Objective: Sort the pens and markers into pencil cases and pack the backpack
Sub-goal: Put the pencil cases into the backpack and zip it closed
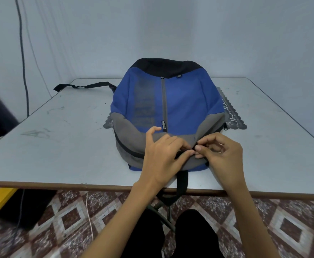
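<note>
On the surface (63, 146), the backpack (178, 101) lies flat just beyond both hands, the left hand (161, 157) gripping its soft grey cloth beside the right hand (223, 155), whose fingertips (199, 148) pinch at the zip (132, 152); limp fabric, likely best steadied close to it.

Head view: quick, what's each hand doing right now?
Left hand: pinching the grey top edge of the blue, grey and black fabric backpack by its zipper.
Right hand: pinching at the same zipper; the pull is hidden.
</note>
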`<state>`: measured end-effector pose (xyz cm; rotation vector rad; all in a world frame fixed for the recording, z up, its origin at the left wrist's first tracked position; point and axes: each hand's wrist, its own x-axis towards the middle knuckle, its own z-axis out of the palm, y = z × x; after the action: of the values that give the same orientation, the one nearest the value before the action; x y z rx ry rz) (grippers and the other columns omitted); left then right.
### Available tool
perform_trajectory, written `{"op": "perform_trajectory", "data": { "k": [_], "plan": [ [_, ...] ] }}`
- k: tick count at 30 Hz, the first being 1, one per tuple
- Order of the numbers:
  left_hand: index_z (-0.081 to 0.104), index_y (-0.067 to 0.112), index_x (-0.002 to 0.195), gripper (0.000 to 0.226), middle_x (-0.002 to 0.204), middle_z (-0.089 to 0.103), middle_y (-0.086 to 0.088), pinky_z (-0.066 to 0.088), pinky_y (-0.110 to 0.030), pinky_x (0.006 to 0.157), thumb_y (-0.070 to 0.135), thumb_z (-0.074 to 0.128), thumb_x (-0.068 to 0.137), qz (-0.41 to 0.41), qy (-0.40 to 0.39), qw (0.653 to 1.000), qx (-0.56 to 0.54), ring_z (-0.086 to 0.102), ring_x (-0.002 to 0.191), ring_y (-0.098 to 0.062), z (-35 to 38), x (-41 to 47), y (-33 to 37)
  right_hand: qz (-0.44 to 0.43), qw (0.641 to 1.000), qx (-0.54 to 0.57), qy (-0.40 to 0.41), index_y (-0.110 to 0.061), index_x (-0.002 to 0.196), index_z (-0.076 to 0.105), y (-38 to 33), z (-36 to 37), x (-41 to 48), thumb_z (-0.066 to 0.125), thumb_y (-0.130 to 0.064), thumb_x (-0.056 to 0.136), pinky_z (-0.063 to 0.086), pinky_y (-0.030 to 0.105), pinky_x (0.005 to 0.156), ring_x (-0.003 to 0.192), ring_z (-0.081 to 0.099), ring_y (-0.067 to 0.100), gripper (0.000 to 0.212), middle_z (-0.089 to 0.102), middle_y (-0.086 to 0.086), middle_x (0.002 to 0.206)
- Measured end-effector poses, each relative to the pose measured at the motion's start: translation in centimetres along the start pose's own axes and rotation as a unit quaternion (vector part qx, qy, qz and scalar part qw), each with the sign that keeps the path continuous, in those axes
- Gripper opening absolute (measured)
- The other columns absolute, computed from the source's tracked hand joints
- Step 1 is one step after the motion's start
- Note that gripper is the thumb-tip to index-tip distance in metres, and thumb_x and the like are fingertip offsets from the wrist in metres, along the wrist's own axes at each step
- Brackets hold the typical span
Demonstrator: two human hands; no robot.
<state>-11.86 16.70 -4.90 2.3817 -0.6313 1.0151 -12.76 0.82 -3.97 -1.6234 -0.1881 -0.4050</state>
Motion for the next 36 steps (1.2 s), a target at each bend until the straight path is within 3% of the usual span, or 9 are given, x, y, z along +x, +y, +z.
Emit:
{"op": "perform_trajectory", "data": {
  "k": [4,7,16,21,24,28,31,36],
  "plan": [
    [0.067,0.020,0.076,0.018,0.068,0.058,0.012,0.034,-0.047,0.103,0.033,0.070,0.089,0.019,0.010,0.999,-0.029,0.054,0.065,-0.007,0.0,-0.1,-0.1,0.045,0.996,0.011,0.081,-0.004,0.072,0.062,0.5,-0.4,0.7,0.071,0.014,0.076,0.055,0.022,0.059,0.058,0.068,0.019,0.020,0.067,0.004,0.062],
    [0.067,0.019,0.074,0.017,0.065,0.056,0.013,0.035,-0.049,0.102,0.029,0.073,0.087,0.030,0.015,0.999,-0.043,0.053,0.065,-0.006,0.0,-0.2,-0.2,0.075,0.990,0.014,0.117,-0.004,0.072,0.062,0.8,-1.3,2.1,0.071,0.013,0.076,0.056,0.026,0.060,0.057,0.068,0.022,0.020,0.064,0.009,0.066],
    [0.068,0.018,0.072,0.017,0.063,0.053,0.014,0.036,-0.048,0.101,0.027,0.075,0.085,0.040,0.025,0.997,-0.067,0.051,0.063,-0.005,0.0,-0.3,-0.2,0.083,0.979,-0.130,0.136,-0.003,0.077,0.063,2.0,-4.6,8.6,0.067,0.016,0.076,0.055,0.018,0.051,0.042,0.062,0.007,0.019,0.059,0.010,0.063],
    [0.068,0.016,0.071,0.018,0.063,0.053,0.014,0.035,-0.043,0.102,0.025,0.076,0.084,0.046,0.029,0.996,-0.074,0.050,0.063,-0.005,-0.1,-0.4,-0.2,0.093,0.973,-0.172,0.125,-0.009,0.069,0.060,2.8,-5.6,11.1,0.072,0.013,0.073,0.059,0.025,0.055,0.043,0.062,0.007,0.026,0.061,0.011,0.063],
    [0.067,0.015,0.070,0.019,0.063,0.055,0.013,0.034,-0.042,0.103,0.024,0.076,0.084,0.048,0.029,0.995,-0.078,0.051,0.062,-0.006,-0.1,-0.4,-0.2,0.095,0.970,-0.190,0.119,-0.010,0.068,0.060,3.0,-5.4,12.0,0.075,0.011,0.072,0.057,0.022,0.051,0.048,0.062,0.013,0.027,0.062,0.011,0.064],
    [0.068,0.015,0.071,0.019,0.063,0.056,0.012,0.035,-0.042,0.102,0.025,0.075,0.085,0.055,0.021,0.995,-0.084,0.051,0.061,-0.006,0.0,-0.4,-0.2,0.107,0.965,-0.194,0.140,-0.009,0.069,0.060,3.6,-5.1,12.7,0.076,0.009,0.072,0.060,0.037,0.064,0.059,0.065,0.027,0.024,0.063,0.012,0.065],
    [0.068,0.015,0.071,0.019,0.063,0.056,0.011,0.035,-0.041,0.102,0.025,0.075,0.086,0.061,0.019,0.994,-0.086,0.051,0.060,-0.008,0.0,-0.4,-0.4,0.123,0.964,-0.191,0.137,-0.009,0.069,0.060,3.7,-4.9,13.1,0.075,0.009,0.073,0.060,0.041,0.067,0.062,0.067,0.028,0.024,0.064,0.012,0.067],
    [0.069,0.015,0.072,0.018,0.064,0.057,0.012,0.035,-0.040,0.102,0.025,0.074,0.086,0.057,0.017,0.994,-0.087,0.052,0.061,-0.007,-0.1,-0.5,-0.3,0.130,0.971,-0.162,0.119,-0.010,0.071,0.061,4.0,-5.3,12.8,0.075,0.007,0.075,0.060,0.033,0.066,0.065,0.065,0.027,0.022,0.065,0.016,0.073]
  ]
}}
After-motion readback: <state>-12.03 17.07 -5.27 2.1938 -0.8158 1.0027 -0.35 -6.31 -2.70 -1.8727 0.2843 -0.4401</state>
